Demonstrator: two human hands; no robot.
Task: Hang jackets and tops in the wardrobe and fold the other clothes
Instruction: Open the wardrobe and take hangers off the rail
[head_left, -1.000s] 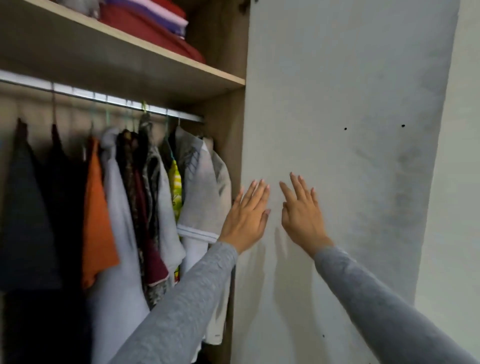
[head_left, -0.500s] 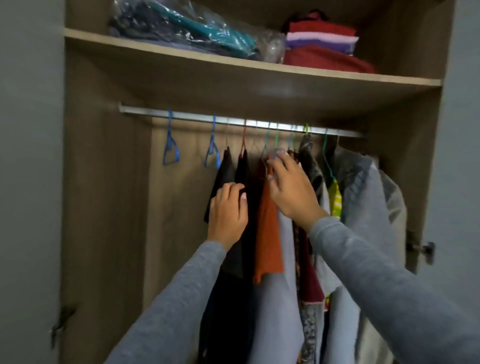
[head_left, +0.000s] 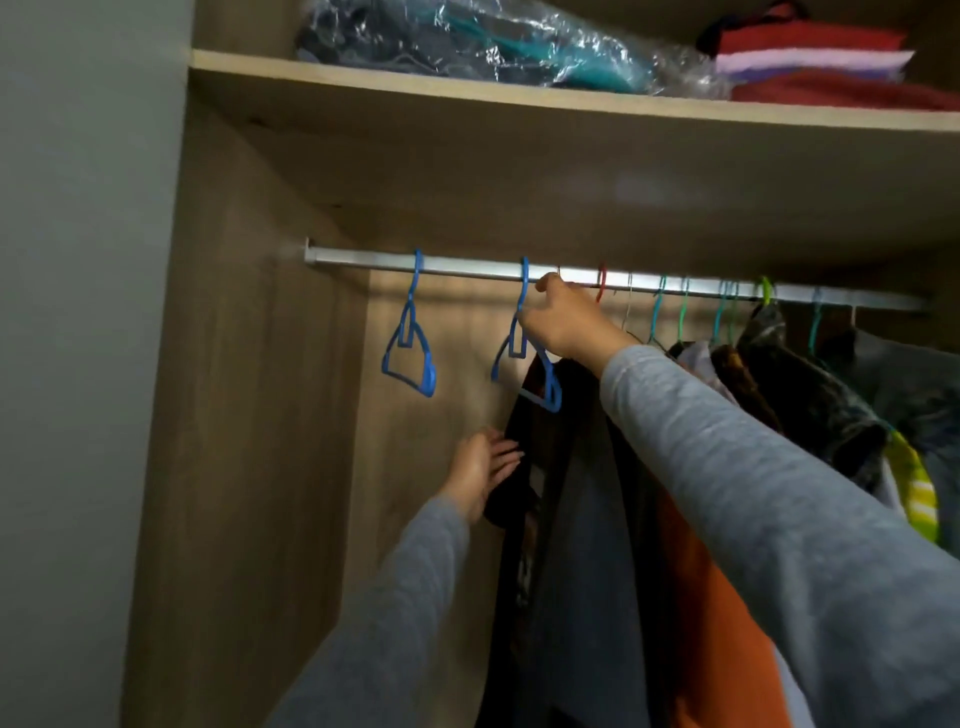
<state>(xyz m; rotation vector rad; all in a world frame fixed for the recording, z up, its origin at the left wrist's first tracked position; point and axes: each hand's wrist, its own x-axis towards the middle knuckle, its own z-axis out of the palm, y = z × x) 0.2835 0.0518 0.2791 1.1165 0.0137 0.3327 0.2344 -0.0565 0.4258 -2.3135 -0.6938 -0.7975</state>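
An open wardrobe (head_left: 249, 415) with pale wood walls fills the view. Its upper shelf (head_left: 467, 88) carries a plastic-wrapped bundle (head_left: 467, 31) and a folded red and purple stack (head_left: 821, 67), stored high, probably because they are seldom needed. Below the shelf a metal rail (head_left: 363, 261) runs across. The hung tops crowd its right half, which leaves bare rail on the left for further pieces. Among them are a dark garment (head_left: 545, 467) at the left end, an orange top (head_left: 711, 623) beside it, and a yellow-striped piece (head_left: 919, 499) further right. Two hangers carry nothing. The spare blue hanger (head_left: 410, 338) hangs alone towards the wall. The held blue hanger (head_left: 540, 379) hangs just beside the dark garment. The right grip (head_left: 566, 322) is clamped on this hanger's neck, close under the rail, with the fingers curled round it. That is the natural place to lift the hook off, so the step in hand is likely fetching a hanger for the next jacket or top. The left grip (head_left: 480, 470) lies with its fingers straight against the dark garment's edge, not curled. It seems to press the cloth aside so the hanger can come away without snagging. No unhung clothing is in view. The hook could catch the neighbouring red one if it is pulled sideways.
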